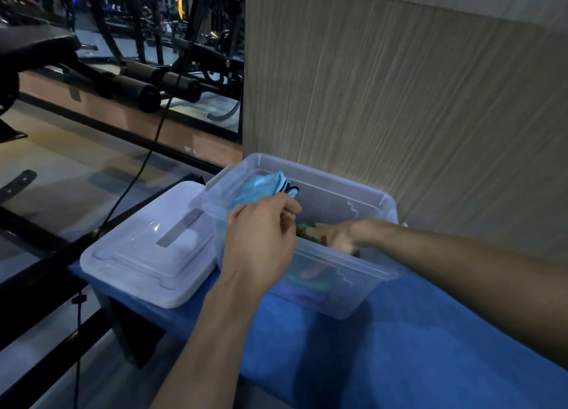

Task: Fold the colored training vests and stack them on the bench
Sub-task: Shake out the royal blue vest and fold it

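A clear plastic bin (362, 281) stands on the blue bench (430, 341). My left hand (261, 239) is closed on a light blue vest (264, 186) with dark trim, bunched at the bin's left side and raised above the rim. My right hand (338, 235) reaches down inside the bin, fingers on a green vest (307, 227); whether it grips the vest I cannot tell. More colored fabric (307, 281), green and purple, shows blurred through the bin's front wall.
The bin's lid (147, 255) lies flat on the bench's left end, touching the bin. A wood-grain wall panel (399, 101) rises right behind the bin. Gym machines (138, 79) and a hanging black cable (153, 144) stand to the left, beyond the bench edge.
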Demonstrator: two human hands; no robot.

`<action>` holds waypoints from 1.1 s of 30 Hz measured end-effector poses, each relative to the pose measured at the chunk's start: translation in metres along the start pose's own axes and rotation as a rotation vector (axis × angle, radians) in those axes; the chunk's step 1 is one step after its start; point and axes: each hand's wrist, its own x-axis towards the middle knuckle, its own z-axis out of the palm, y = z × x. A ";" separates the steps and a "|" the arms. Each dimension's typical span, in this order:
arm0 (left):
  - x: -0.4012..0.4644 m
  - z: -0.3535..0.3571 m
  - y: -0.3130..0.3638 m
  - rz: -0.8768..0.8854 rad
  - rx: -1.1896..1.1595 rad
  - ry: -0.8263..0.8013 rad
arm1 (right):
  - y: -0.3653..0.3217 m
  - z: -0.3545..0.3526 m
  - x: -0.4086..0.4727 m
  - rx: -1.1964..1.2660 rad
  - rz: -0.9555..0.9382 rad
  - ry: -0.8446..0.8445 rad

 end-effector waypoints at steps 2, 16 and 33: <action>-0.001 0.002 0.000 0.027 0.012 -0.005 | 0.002 0.003 -0.003 0.029 0.055 -0.036; -0.014 0.046 0.046 0.277 -0.005 -0.132 | 0.053 0.000 -0.086 0.468 -0.156 0.725; -0.098 0.207 0.145 0.629 0.013 -0.521 | 0.362 0.365 -0.179 2.136 1.107 1.305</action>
